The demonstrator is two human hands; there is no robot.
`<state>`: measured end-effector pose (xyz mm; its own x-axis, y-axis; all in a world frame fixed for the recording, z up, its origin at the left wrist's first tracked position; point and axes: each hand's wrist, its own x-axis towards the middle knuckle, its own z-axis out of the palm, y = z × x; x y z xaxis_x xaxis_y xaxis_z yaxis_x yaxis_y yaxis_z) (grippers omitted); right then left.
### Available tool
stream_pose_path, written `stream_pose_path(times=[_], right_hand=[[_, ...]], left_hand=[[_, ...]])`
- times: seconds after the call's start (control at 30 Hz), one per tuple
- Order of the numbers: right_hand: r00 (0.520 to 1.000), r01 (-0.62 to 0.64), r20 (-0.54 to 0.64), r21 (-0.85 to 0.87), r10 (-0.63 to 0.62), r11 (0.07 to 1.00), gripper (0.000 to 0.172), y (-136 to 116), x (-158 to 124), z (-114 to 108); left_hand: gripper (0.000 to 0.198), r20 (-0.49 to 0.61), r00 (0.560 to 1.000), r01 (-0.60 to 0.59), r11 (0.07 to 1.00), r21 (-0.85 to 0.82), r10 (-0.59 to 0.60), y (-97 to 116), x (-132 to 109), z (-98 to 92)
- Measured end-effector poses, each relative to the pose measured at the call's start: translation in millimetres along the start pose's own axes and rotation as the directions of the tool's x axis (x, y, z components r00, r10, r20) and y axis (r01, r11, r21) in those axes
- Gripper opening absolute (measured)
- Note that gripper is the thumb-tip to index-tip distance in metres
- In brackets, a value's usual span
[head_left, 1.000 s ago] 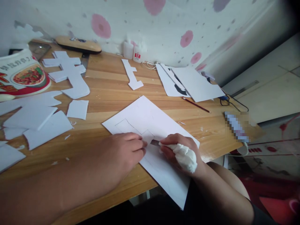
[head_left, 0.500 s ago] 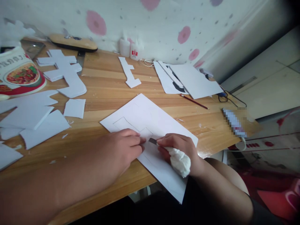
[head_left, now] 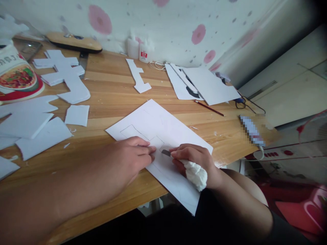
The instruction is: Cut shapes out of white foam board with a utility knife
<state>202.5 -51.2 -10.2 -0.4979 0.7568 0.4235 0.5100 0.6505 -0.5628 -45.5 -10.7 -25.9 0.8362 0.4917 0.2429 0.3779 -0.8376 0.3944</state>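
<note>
A white foam board (head_left: 176,127) with pencil outlines lies at an angle on the table, its near corner jutting past the front edge. My left hand (head_left: 136,156) rests on the board's left side, fingers lying on it beside the drawn lines. In my right hand (head_left: 195,158) is a knife blade (head_left: 166,153), its rear part wrapped in white tissue (head_left: 196,175). The blade's dark tip meets the board close to a pencil line, just right of my left fingertips. Whether it has cut through there, I cannot tell.
Cut white pieces (head_left: 38,127) pile up at the left near a food-printed tub (head_left: 19,76). A cut-out shape (head_left: 138,76), glue bottles (head_left: 146,52), more boards (head_left: 212,85), a pencil (head_left: 209,108) and a blurred-out phone (head_left: 252,130) lie farther off. The table's front edge (head_left: 138,207) is close.
The whole view has shifted slightly, so the board and table appear a little farther left and up. The blade has moved a touch to the right relative to the board. Both hands keep their hold.
</note>
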Motion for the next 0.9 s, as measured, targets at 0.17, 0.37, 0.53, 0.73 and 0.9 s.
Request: stream_pose_path(times=[0.17, 0.37, 0.53, 0.73, 0.9], right_hand=[[1.000, 0.008, -0.002, 0.001, -0.008, 1.000, 0.015, 1, -3, -3], [0.999, 0.032, 0.011, 0.028, -0.033, 0.999, 0.015, 1, -6, -5], [0.999, 0.034, 0.001, 0.064, -0.035, 0.997, 0.016, 3, -10, -6], [0.999, 0.033, -0.004, 0.088, -0.033, 0.996, 0.017, 4, -13, -5], [0.999, 0.032, -0.011, 0.090, -0.031, 0.995, 0.019, 5, -17, -6]], left_hand=[[0.029, 0.011, 0.999, 0.037, 0.999, -0.034, -0.037, -2, -2, 2.2], [0.029, 0.013, 1.000, 0.002, 1.000, 0.003, -0.002, 0, -2, -1.7], [0.028, -0.001, 0.999, 0.041, 0.999, -0.018, -0.041, 2, -1, -5.3], [0.031, -0.005, 1.000, 0.012, 0.999, 0.045, -0.012, 4, 0, -7.2], [0.033, 0.084, 0.996, 0.017, 0.998, 0.063, -0.022, 5, 3, -15.6]])
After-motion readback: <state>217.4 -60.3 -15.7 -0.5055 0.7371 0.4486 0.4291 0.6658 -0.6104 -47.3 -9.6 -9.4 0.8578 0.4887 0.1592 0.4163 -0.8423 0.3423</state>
